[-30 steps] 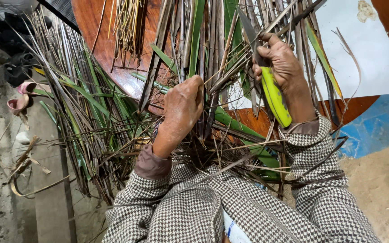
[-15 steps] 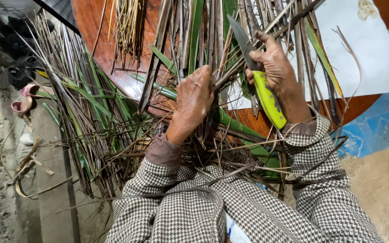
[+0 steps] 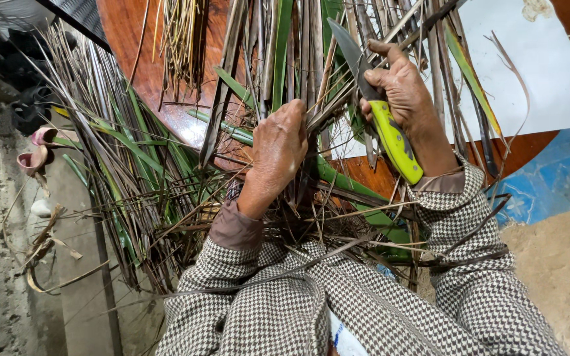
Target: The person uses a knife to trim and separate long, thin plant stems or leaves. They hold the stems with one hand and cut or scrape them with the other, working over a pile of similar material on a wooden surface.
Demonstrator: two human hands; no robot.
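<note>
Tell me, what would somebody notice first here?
Probably the knife with its bright yellow-green handle, gripped in the right hand near the top middle. Next, the left hand clutches a bundle of long dry and green leaves, which spread over the round wooden table.

My left hand is extended forward, back of the hand facing up, fingers curled downward and closed in a firm grip. My left wrist is straight, with the forearm running back toward my body in a checked sleeve over a brown cuff. My right hand sits further forward and to the right, closed in a fist, thumb side turned toward the left hand, knuckles up. My right wrist is bent slightly inward; its forearm angles back and outward, sleeved in the same check. The two hands are near one another but apart.
</note>
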